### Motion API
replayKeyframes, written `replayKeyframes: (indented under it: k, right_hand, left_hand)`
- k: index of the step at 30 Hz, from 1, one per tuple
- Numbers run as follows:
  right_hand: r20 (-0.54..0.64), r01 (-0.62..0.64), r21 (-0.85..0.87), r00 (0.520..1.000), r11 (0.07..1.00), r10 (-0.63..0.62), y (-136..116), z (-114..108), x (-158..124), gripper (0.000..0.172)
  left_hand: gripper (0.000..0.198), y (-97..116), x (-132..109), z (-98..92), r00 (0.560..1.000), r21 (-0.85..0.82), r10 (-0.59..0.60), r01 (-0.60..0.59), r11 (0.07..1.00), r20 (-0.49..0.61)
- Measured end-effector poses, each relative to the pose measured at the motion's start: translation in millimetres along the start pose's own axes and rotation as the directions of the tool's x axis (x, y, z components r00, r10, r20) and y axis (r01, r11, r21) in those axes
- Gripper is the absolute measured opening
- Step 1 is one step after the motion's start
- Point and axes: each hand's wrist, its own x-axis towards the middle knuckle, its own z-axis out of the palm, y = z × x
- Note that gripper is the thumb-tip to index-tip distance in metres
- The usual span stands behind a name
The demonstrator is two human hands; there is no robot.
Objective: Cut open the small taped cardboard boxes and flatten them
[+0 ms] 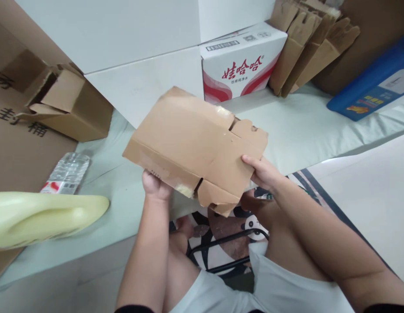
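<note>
A flattened brown cardboard box (185,134) is held up in front of me, tilted, with its slotted flaps pointing right and toward me. My left hand (155,186) grips its near left edge from below, most of the fingers hidden behind the cardboard. On the right flap, my right hand (262,170) pinches the edge, thumb on top and the other fingers underneath. Pale torn patches show along two of the box's edges.
On the green cloth (306,126) stand a white and red carton (244,65), folded cardboard pieces (306,48), and a blue container (374,82). To the left are an open brown box (81,104), a clear plastic bottle (70,171) and a pale yellow object (48,217).
</note>
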Motion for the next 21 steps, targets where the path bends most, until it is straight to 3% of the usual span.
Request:
replayKeyframes:
  k: [3, 6, 7, 10, 11, 13, 17, 21]
  right_hand:
    - [-0.233, 0.093, 0.058, 0.97, 0.994, -0.077, -11.3, 1.5, -8.9, 0.052]
    - [-0.458, 0.253, 0.004, 0.861, 0.968, -0.223, -35.1, -23.6, -27.3, 0.047]
    - [-0.519, 0.309, -0.035, 0.807, 0.95, -0.282, -45.2, -37.9, -36.5, 0.047]
    - [-0.663, 0.431, -0.249, 0.577, 0.867, -0.477, -77.8, -88.8, -67.3, 0.042]
    - [-0.675, 0.407, -0.399, 0.476, 0.822, -0.564, -88.2, -105.1, -76.0, 0.036]
    - [-0.691, 0.294, -0.532, 0.39, 0.794, -0.608, -106.7, -131.8, -86.1, 0.025]
    - [-0.809, 0.1, -0.47, 0.349, 0.877, -0.473, -136.9, -162.0, -69.7, 0.018]
    - [-0.793, 0.067, -0.447, 0.432, 0.892, -0.429, -172.5, -184.3, -25.5, 0.03]
  left_hand:
    - [0.037, 3.0, -9.7, 15.0, 0.999, -0.021, -0.03, 0.03, 0.999, 0.022]
    - [0.034, 6.1, -15.0, 19.9, 0.993, -0.016, -0.112, 0.113, 0.993, 0.022]
    - [0.033, 6.3, -15.9, 19.9, 0.991, -0.009, -0.13, 0.13, 0.991, 0.02]
    - [0.032, 4.1, -17.1, 19.3, 0.989, 0.009, -0.144, 0.144, 0.99, 0.04]
    - [0.032, 2.9, -17.3, 19.5, 0.988, 0.015, -0.149, 0.148, 0.989, 0.05]
    - [0.032, 0.3, -17.3, 20.7, 0.986, 0.026, -0.157, 0.156, 0.987, 0.058]
    - [0.032, -4.1, -17.2, 24.4, 0.985, 0.041, -0.17, 0.168, 0.985, 0.035]
    - [0.034, -6.0, -16.6, 27.2, 0.985, 0.052, -0.169, 0.167, 0.985, 0.027]
